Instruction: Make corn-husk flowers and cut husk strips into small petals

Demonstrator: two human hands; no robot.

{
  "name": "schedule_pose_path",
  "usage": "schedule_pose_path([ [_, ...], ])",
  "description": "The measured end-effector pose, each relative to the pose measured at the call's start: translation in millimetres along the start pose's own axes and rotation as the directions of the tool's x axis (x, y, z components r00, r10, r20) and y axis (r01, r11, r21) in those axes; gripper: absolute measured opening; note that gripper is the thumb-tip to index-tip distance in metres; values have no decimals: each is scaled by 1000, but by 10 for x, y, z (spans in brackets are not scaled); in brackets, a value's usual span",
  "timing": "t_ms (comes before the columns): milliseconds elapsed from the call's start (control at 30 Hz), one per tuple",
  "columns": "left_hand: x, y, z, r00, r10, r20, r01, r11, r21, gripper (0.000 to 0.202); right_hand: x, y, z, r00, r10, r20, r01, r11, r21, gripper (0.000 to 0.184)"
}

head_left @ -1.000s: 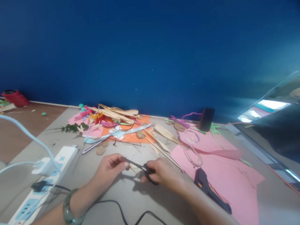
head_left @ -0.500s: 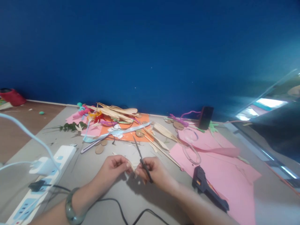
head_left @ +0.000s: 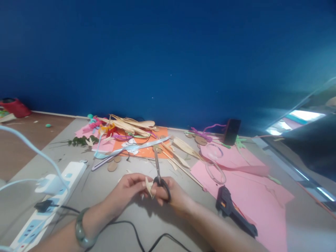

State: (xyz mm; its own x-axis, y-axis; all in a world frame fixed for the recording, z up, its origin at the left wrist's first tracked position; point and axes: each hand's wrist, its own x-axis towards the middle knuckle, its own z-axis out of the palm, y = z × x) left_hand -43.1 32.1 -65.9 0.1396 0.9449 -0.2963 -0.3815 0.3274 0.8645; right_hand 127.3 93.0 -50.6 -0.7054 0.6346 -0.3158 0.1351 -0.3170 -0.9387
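Note:
Between my two hands is a small pale, pointed piece that looks like dried husk or leaf. My left hand pinches it from the left, with a green bangle on that wrist. My right hand has black-handled scissors in it, the blades pointing away toward the orange paper. Its thumb and fingertips also touch the right side of the pale piece. A dark handle loop rests over the right fingers. Just beyond lie pale dried strips and a blue ribbon.
A black glue gun rests on pink paper at the right. At the left stands a white power strip with plugs, and a black cable runs across the front. A dark phone-like slab leans near the blue wall.
The scissors have turned so the blades point more straight away from me, and a handle loop now shows. More of the pale piece is visible between my fingers.

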Motion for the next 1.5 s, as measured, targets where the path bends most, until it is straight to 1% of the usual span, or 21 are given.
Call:
schedule_pose_path([
  [133, -26, -20, -2, 997, 22, 76, -22, 1000, -5, 18, 2, -14, 16, 998, 8, 59, -9, 1000, 14, 33],
  [233, -31, -19, -9, 994, 65, 86, -67, 998, 11, 17, 13, -17, 14, 997, 30, 75, -32, 999, 22, 31],
  [333, -24, 1, -9, 995, 84, 56, -85, 996, 26, 20, 24, -7, -2, 994, 47, 96, -46, 999, -8, 33],
  [500, -2, 47, -12, 996, 69, -58, -70, 997, -15, 17, -1, -7, -39, 994, -11, 107, 24, 992, -126, 53],
  [567, 4, 61, -17, 993, 75, -92, -77, 997, -20, 17, -24, -25, -41, 992, -2, 124, 26, 981, -194, 57],
  [667, 7, 75, -19, 988, 80, -131, -83, 996, -14, 18, -50, -48, -29, 988, 42, 151, 3, 957, -289, 56],
  [767, 6, 83, -16, 983, 83, -164, -85, 996, -5, 20, -54, -54, -13, 983, 86, 161, -29, 945, -325, 53],
  [967, -6, 101, -12, 981, 97, -170, -94, 995, 28, 22, -52, -38, -25, 979, 101, 178, -36, 941, -336, 47],
  [1167, -5, 101, -21, 978, 114, -175, -106, 993, 54, 22, -42, 9, -51, 976, 101, 193, -35, 947, -318, 48],
  [1367, -1, 98, -19, 978, 104, -178, -94, 994, 61, 23, -17, 23, -47, 974, 101, 201, -36, 951, -307, 53],
  [1500, -5, 99, -11, 977, 101, -186, -91, 994, 62, 24, -14, 31, -49, 975, 110, 191, -48, 951, -306, 52],
])
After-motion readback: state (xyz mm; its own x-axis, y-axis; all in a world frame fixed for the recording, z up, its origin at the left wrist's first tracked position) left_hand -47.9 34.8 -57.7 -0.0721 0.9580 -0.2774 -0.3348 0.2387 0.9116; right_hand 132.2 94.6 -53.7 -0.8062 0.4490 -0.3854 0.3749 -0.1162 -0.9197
